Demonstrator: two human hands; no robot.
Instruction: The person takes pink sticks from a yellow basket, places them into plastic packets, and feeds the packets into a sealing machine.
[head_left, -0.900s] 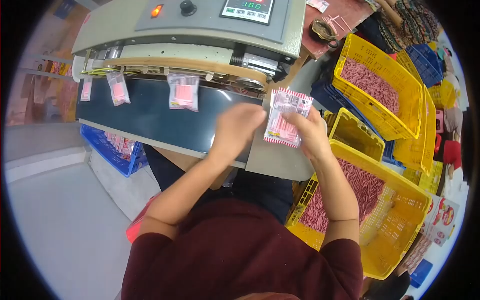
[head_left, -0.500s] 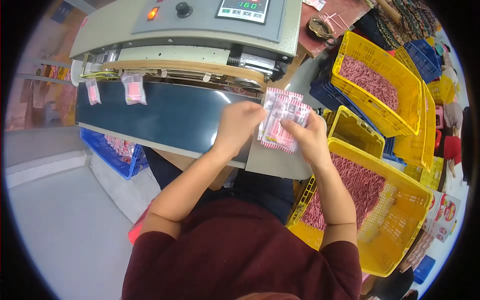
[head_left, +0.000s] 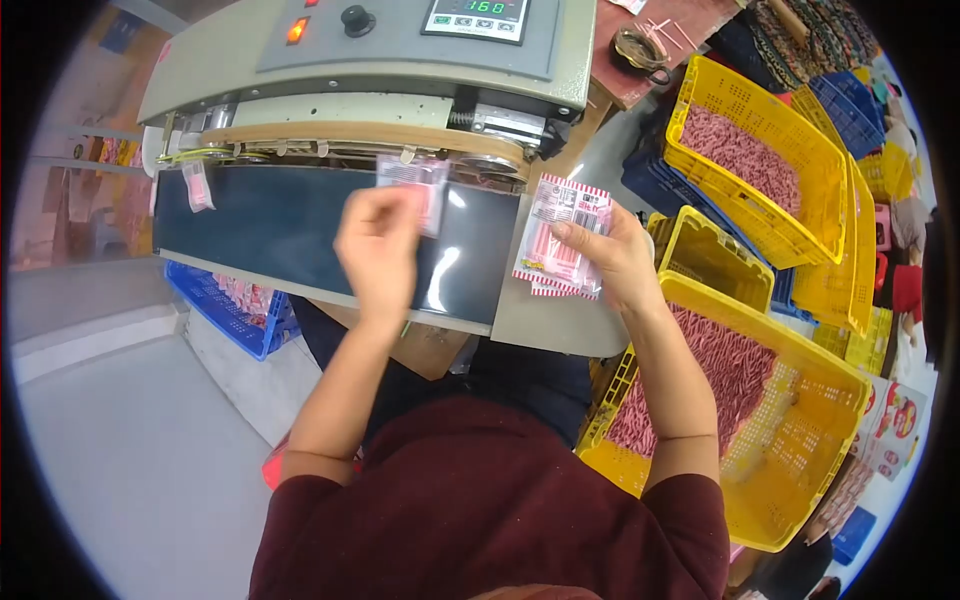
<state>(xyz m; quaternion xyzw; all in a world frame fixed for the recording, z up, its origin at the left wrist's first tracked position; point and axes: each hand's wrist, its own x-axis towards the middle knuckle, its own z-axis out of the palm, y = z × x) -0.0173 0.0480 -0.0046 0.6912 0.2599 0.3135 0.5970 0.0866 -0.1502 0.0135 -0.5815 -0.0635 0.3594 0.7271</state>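
Observation:
My left hand (head_left: 378,245) is at the front of the band sealer (head_left: 340,133), its fingers pinched over the lower part of a clear and pink candy packet (head_left: 430,205). That packet's top edge meets the sealing band. My right hand (head_left: 625,262) grips a small stack of candy packets (head_left: 565,235) with red-striped edges, thumb on top, over the grey plate at the machine's right end. Farther left, another packet (head_left: 198,188) hangs from the band above the dark conveyor belt (head_left: 280,215).
Yellow crates (head_left: 830,400) of pink candy sticks stand to my right, with another crate (head_left: 840,170) stacked on blue ones behind. A blue basket (head_left: 215,300) holding packets sits below the belt's left end. A red table (head_left: 612,75) is at the back.
My left hand has moved left from the stack to the sealing band with one packet. The packets hanging on the band have shifted left; one has left view. My right hand still holds the stack.

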